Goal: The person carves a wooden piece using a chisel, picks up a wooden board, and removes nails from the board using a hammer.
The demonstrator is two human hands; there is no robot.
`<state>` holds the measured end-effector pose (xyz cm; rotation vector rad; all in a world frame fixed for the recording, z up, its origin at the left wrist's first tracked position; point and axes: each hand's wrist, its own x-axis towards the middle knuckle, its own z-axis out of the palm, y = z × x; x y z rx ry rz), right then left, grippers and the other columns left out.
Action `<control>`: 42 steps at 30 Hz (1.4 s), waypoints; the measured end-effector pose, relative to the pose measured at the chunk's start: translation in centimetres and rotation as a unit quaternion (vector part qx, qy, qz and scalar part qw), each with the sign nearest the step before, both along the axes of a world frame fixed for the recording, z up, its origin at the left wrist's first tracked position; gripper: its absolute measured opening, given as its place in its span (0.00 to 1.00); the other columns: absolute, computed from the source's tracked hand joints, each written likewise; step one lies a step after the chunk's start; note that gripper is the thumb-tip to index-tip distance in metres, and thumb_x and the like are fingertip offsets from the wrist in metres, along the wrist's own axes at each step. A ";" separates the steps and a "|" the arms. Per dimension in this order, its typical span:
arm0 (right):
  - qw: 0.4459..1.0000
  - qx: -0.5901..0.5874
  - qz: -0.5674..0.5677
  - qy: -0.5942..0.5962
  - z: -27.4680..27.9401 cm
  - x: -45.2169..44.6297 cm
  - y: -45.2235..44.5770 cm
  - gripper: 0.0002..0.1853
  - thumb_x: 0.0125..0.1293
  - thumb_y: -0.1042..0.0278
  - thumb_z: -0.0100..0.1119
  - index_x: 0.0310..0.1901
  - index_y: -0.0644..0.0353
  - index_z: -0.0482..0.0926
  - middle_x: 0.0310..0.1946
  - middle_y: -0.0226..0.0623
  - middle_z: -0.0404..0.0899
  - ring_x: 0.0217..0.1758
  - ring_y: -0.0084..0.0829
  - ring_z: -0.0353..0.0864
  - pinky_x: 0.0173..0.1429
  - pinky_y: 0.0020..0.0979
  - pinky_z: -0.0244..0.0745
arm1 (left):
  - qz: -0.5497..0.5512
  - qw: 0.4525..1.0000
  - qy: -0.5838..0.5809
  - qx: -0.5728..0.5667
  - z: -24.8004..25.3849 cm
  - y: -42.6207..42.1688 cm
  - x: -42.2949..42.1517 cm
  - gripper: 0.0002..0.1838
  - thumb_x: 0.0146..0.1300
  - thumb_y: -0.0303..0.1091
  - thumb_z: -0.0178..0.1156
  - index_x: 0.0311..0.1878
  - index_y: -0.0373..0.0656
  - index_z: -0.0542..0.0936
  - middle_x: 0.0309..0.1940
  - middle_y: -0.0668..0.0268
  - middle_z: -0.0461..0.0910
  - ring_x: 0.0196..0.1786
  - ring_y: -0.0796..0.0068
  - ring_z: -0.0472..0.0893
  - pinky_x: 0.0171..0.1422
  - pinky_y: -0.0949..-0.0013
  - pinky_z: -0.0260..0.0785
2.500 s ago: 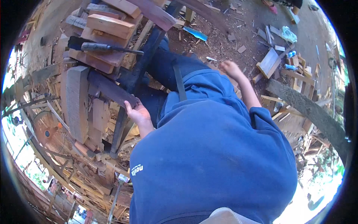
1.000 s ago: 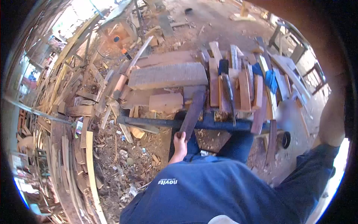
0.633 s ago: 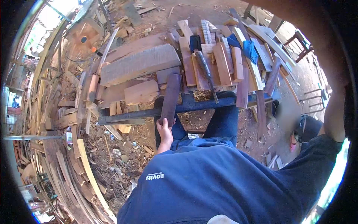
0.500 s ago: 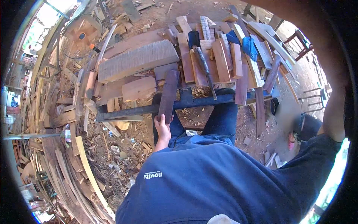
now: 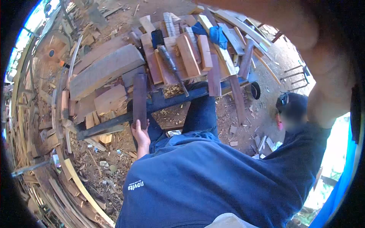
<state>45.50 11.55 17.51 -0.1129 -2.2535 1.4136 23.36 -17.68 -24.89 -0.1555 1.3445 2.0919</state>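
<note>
My left hand is closed round the lower end of a dark wooden board, which points away from me over a dark beam. My right arm is raised close to the camera, and my right hand fills the upper right, blurred, its fingers not readable. Beyond the board lies a chisel on pale wood pieces, its blade toward me. Behind its handle is a flat black object. A thick grey wood block rests left of the board.
Several cut wood pieces lie across the work surface, with a blue cloth on them. Long offcuts are piled along the left, near a fan. A person in a dark cap is low at the right.
The view has swung, so the bench and wood sit further left in the picture. My right hand has come more into view at the top right. My left hand still grips the board.
</note>
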 end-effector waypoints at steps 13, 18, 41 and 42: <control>0.992 0.091 -0.054 -0.065 -1.3 3.2 -1.0 0.30 0.75 0.45 0.37 0.54 0.67 0.76 0.60 0.48 0.73 0.64 0.38 0.73 0.67 0.38 0.67 | 0.004 1.000 0.013 -0.021 1.8 0.5 0.7 0.21 0.67 0.40 0.60 0.55 0.42 0.65 0.46 0.59 0.77 0.40 0.64 0.82 0.45 0.61 0.77; 0.992 -0.105 0.009 0.071 -6.1 0.4 -2.7 0.19 0.72 0.57 0.50 0.54 0.62 0.77 0.52 0.47 0.79 0.56 0.40 0.78 0.60 0.39 0.73 | 0.020 1.000 0.002 -0.004 0.6 0.4 0.3 0.20 0.67 0.40 0.60 0.56 0.43 0.66 0.45 0.59 0.77 0.39 0.65 0.82 0.43 0.62 0.77; 0.857 0.086 0.017 -0.507 -36.8 -4.9 -14.1 0.21 0.65 0.59 0.53 0.56 0.61 0.74 0.50 0.54 0.79 0.51 0.52 0.81 0.58 0.45 0.74 | 0.015 0.998 -0.027 -0.046 -0.8 -0.1 0.0 0.22 0.66 0.41 0.59 0.58 0.43 0.66 0.46 0.58 0.76 0.38 0.65 0.82 0.39 0.65 0.76; 0.857 0.086 0.017 -0.507 -37.6 -4.9 -14.4 0.21 0.65 0.59 0.53 0.56 0.61 0.74 0.50 0.54 0.79 0.51 0.52 0.81 0.58 0.45 0.74 | 0.015 0.998 -0.027 -0.047 -0.7 -0.2 0.0 0.22 0.66 0.41 0.59 0.58 0.43 0.66 0.46 0.58 0.76 0.38 0.65 0.82 0.39 0.65 0.76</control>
